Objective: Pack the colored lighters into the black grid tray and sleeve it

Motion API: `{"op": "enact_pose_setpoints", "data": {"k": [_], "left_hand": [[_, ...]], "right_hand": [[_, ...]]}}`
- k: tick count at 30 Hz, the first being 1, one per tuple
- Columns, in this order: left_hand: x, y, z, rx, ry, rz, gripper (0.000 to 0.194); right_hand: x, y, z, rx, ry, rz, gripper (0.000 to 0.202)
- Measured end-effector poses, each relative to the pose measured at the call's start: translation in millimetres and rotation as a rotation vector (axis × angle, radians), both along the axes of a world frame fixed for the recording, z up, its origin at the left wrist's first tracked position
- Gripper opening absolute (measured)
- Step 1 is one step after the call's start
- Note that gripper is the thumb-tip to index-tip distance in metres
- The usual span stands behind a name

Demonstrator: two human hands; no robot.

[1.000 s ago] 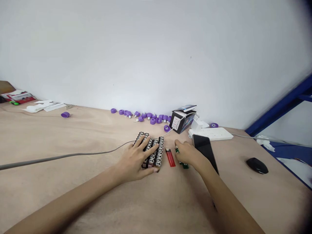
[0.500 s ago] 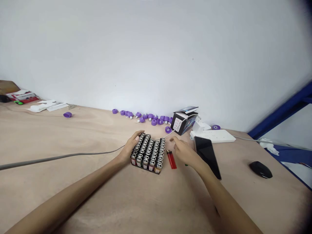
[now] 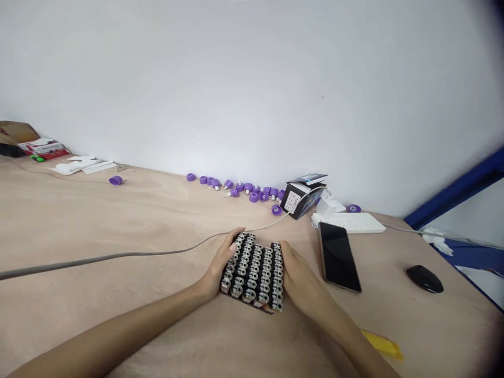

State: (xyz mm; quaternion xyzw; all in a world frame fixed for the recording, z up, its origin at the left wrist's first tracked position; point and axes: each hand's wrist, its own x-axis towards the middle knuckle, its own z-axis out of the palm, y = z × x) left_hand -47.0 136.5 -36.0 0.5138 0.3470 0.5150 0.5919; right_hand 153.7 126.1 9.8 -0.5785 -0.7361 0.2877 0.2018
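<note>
Left hand (image 3: 218,268) and right hand (image 3: 301,273) are clasping the lighter tray (image 3: 254,270) from either side, fingers curled against its edges. Tray is resting on the table (image 3: 118,220), phone (image 3: 338,256) lying just right.

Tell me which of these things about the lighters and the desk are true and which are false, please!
1. Both hands press on the block of lighters, the left hand on one side and the right hand on the other. True.
2. The phone stands upright against the wall. False: it lies flat on the table.
3. Purple caps lie along the wall. True.
4. The black mouse sits between the hands. False: it lies far off to the right, past the phone.
5. A grey cable runs across the table. True.
</note>
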Motion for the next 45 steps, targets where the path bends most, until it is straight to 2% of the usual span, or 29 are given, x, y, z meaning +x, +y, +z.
{"op": "enact_pose_setpoints", "data": {"k": [5,9,12,15,17,19,21,23,27,29,32,36,38,41,43,45], "left_hand": [[-9,-53,0.3,-0.018,0.06,-0.09,0.064],[-20,-92,2.5,-0.1,0.113,-0.132,0.065],[-22,-106,2.8,-0.181,0.091,-0.145,0.065],[-20,-108,1.9,-0.162,0.07,-0.173,0.064],[-19,-106,2.9,-0.123,0.076,-0.19,0.06],[-19,-103,5.8,-0.118,0.082,-0.19,0.055],[-20,-98,8.7,-0.141,0.083,-0.192,0.05],[-18,-88,9.2,-0.125,0.083,-0.191,0.045],[-6,-47,3.1,-0.108,-0.047,-0.156,0.043],[4,-21,1.0,-0.171,-0.127,-0.221,0.04],[20,11,2.7,-0.256,-0.055,-0.35,0.037],[30,27,5.2,-0.281,0.05,-0.515,0.039],[29,28,2.4,-0.272,0.039,-0.592,0.045],[26,28,-5.3,-0.292,-0.009,-0.667,0.075],[24,27,-9.5,-0.31,-0.029,-0.644,0.085],[24,26,-11.4,-0.315,-0.025,-0.589,0.085]], "right_hand": [[2,-45,-5.2,-0.066,0.086,-0.015,0.042],[2,-81,-20.5,-0.171,0.108,-0.051,0.049],[4,-100,-33.3,-0.141,0.174,-0.082,0.055],[10,-105,-42.2,-0.117,0.311,-0.202,0.042],[15,-99,-45.5,-0.198,0.452,-0.316,0.041],[18,-87,-47.8,-0.317,0.629,-0.386,0.049],[19,-72,-49.6,-0.385,0.819,-0.384,0.053],[16,-56,-51.1,-0.389,0.98,-0.354,0.045],[2,-28,-53.1,-0.386,1.175,-0.273,0.034],[-7,-16,-53.6,-0.392,1.26,-0.233,0.033],[-17,-2,-52.2,-0.358,1.364,-0.195,0.032],[-28,13,-43.2,-0.255,1.42,-0.263,0.023],[-32,19,-37.6,-0.249,1.439,-0.284,0.02],[-38,25,-32.4,-0.307,1.464,-0.251,0.018],[-38,27,-31.6,-0.338,1.465,-0.236,0.016],[-35,28,-32.6,-0.34,1.44,-0.239,0.014]]}}
